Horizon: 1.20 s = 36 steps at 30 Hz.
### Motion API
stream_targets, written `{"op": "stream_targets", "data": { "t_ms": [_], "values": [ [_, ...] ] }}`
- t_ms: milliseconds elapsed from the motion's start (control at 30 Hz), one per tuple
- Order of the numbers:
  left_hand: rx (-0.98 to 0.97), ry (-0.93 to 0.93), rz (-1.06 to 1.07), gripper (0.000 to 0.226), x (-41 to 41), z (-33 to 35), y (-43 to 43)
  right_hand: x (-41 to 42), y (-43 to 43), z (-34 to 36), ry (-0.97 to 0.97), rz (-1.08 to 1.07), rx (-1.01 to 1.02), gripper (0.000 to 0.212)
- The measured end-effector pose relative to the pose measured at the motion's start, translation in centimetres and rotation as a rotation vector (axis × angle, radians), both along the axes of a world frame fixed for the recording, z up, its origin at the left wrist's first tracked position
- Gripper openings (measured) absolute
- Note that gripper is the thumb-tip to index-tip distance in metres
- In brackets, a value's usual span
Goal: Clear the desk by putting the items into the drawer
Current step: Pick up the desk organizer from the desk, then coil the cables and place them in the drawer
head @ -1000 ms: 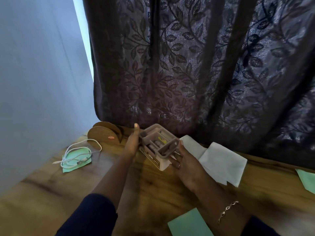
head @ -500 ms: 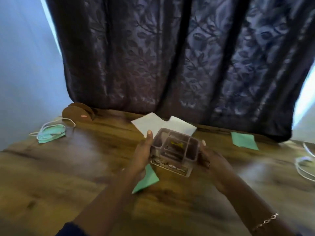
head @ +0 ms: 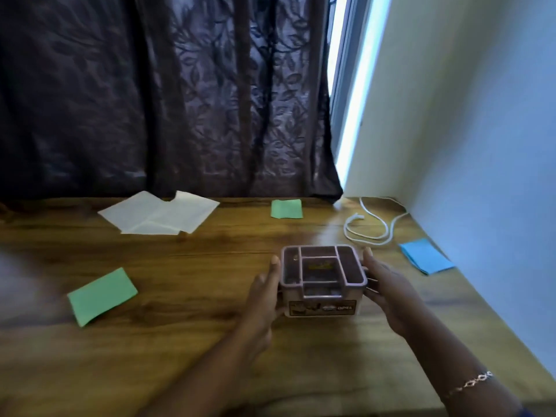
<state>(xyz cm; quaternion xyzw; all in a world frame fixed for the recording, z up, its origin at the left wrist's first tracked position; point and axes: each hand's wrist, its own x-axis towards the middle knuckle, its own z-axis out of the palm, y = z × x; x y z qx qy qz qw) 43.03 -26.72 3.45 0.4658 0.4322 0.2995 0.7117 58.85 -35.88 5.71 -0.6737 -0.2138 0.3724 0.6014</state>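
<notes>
Near the right side of the wooden table (head: 195, 341), the left hand (head: 264, 299) and right hand (head: 388, 290) clamp opposite sides of the pale pink compartmented plastic organiser box (head: 323, 278). White paper sheets (head: 159, 215), green paper slips (head: 102, 294), a white cable (head: 370, 227) and blue paper (head: 425, 255) remain unstowed. No drawer is visible.

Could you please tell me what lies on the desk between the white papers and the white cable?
In the head view, a small green note lies between the white papers and the white cable, apart from both.
</notes>
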Motion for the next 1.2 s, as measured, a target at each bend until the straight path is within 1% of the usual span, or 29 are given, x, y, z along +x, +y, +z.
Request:
{"op": "stream_targets", "data": {
  "t_ms": [67, 133, 200, 267, 467, 567, 600, 633, 700, 733, 767, 800, 900, 933, 1000, 1033, 1100, 1200],
  "values": [
    [-0.002, -0.023, -0.05, 0.036, 1.8, -0.1, -1.3, 1.6, -1.7, -0.1, 0.019, -0.062, -0.012, 0.035],
    [0.007, -0.037, -0.093, 0.039, 3.2, -0.4, -2.3, 2.6, -2.9, -0.2, 0.035, -0.107, -0.012, 0.032],
    [0.03, -0.056, -0.112, 0.033, 4.4, -0.6, -3.2, 3.4, -3.8, -0.2, 0.037, -0.127, -0.012, 0.029],
    [0.026, -0.058, -0.106, 0.03, 5.3, -0.9, -3.7, 4.0, -4.3, -0.2, 0.035, -0.141, -0.003, 0.03],
    [0.073, 0.046, -0.108, 0.039, 7.0, -2.7, -3.8, 4.6, -5.1, -0.5, 0.047, -0.188, -0.009, 0.029],
    [0.12, 0.106, -0.122, 0.041, 7.0, -3.2, -3.6, 5.0, -4.9, -0.9, 0.005, -0.197, -0.015, 0.03],
    [0.129, 0.108, -0.127, 0.04, 6.9, -3.2, -3.5, 5.2, -4.8, -1.2, -0.072, -0.206, -0.047, 0.031],
    [0.147, 0.114, -0.13, 0.039, 6.8, -3.4, -3.3, 5.3, -4.5, -1.6, -0.21, -0.209, -0.103, 0.033],
    [0.225, 0.148, -0.127, 0.037, 6.3, -3.7, -2.8, 5.1, -3.7, -2.1, -0.599, -0.224, -0.166, 0.035],
    [0.274, 0.167, -0.121, 0.035, 5.9, -4.0, -2.4, 4.7, -3.2, -2.2, -0.787, -0.226, -0.146, 0.036],
    [0.324, 0.185, -0.116, 0.032, 5.5, -4.2, -2.0, 4.2, -2.7, -2.1, -0.924, -0.207, -0.107, 0.034],
    [0.367, 0.205, -0.104, 0.032, 4.8, -4.3, -1.6, 3.4, -1.9, -2.0, -1.019, -0.177, -0.061, 0.032],
    [0.494, 0.284, -0.034, 0.041, 2.4, -5.1, 0.0, 0.4, 0.7, -2.1, -1.141, -0.045, 0.02, 0.027],
    [0.552, 0.336, -0.015, 0.038, 1.5, -5.2, 0.6, -0.6, 1.5, -2.3, -1.161, 0.003, 0.045, 0.026],
    [0.658, 0.464, 0.033, 0.023, -0.7, -5.5, 2.2, -3.0, 3.4, -2.8, -1.157, 0.111, 0.06, 0.026],
    [0.705, 0.515, 0.054, 0.025, -2.0, -5.7, 3.1, -4.2, 4.4, -3.1, -1.146, 0.163, 0.049, 0.028],
    [0.776, 0.599, 0.07, 0.039, -4.4, -5.8, 4.8, -6.4, 6.3, -3.8, -1.125, 0.253, 0.033, 0.03],
    [0.809, 0.709, 0.079, 0.04, -8.8, -6.1, 7.5, -10.3, 9.7, -4.7, -1.121, 0.363, 0.034, 0.031]
  ]
}}
